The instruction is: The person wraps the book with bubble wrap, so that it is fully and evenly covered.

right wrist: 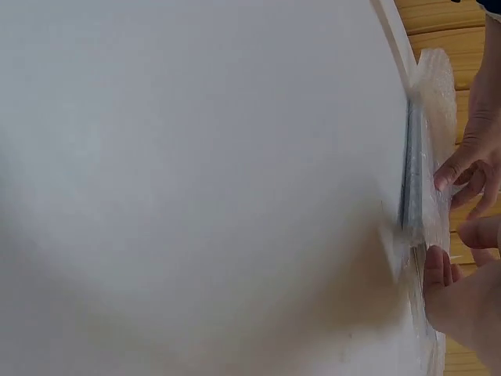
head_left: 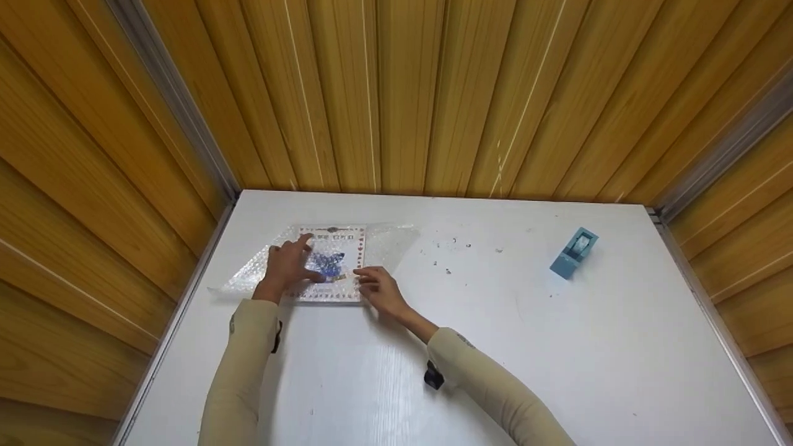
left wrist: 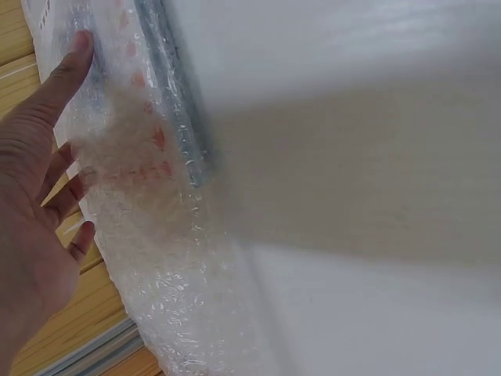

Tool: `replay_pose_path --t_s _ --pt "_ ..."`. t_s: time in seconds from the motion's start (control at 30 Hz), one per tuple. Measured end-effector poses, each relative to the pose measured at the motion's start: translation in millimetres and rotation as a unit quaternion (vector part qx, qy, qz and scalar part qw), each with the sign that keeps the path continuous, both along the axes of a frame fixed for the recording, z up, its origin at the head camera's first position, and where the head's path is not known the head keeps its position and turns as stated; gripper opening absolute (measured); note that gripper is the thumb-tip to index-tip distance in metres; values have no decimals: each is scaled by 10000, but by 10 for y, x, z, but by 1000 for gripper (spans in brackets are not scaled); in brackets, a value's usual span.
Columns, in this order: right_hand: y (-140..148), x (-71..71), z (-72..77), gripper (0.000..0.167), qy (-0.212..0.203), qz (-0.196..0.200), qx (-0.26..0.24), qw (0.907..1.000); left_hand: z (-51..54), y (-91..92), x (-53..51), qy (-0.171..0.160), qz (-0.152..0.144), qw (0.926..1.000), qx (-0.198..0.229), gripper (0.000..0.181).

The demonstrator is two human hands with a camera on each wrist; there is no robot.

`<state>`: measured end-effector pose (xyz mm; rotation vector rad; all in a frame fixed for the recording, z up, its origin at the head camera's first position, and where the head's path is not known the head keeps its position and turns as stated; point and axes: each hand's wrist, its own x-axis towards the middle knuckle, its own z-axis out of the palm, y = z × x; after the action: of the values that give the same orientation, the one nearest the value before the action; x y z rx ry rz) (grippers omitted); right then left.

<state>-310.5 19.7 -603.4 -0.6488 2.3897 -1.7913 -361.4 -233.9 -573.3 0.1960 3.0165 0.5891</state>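
A flat white book or box [head_left: 350, 257], with a blue picture and a border of red marks, lies at the left of the table under clear bubble wrap [head_left: 390, 241]. The wrap spreads past it on both sides. My left hand [head_left: 288, 263] is over the left part of the cover, thumb and fingers spread. In the left wrist view that hand [left wrist: 35, 204] has its fingertips at the wrap, holding nothing. By the right edge is my right hand [head_left: 381, 292], fingers loosely bent. The right wrist view shows this hand [right wrist: 466, 301] beside the wrapped edge; contact is unclear.
A teal tape dispenser [head_left: 574, 253] lies on the right side of the white table [head_left: 471, 297]. Small scraps [head_left: 448, 271] are scattered between it and the wrap. Ribbed wood-look walls [head_left: 403, 93] close off the back and sides.
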Motion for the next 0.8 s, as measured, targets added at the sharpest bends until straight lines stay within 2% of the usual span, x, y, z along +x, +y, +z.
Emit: replay_pose_path --t_s 0.1,0.3,0.43,0.57,0.7,0.8 --pt "78 5 -1 37 -128 -175 -95 9997 -1 7 0 137 -140 9998 -61 102" --pt "281 -42 38 37 -619 -831 -302 9942 -3 10 6 296 -299 9990 -135 86" --pt "417 -113 51 39 -1002 -1402 -467 9839 1 15 17 424 -397 9978 -333 77" --pt "506 -162 30 44 -1342 -1889 -438 9718 -5 27 46 317 -440 9974 -467 64" --pt "530 -175 6 53 -1899 -2000 -582 9594 -2 54 86 166 -437 9969 -637 59" --pt "506 -159 -8 58 -2293 -1867 -1013 9499 2 82 114 86 -410 9968 -687 61"
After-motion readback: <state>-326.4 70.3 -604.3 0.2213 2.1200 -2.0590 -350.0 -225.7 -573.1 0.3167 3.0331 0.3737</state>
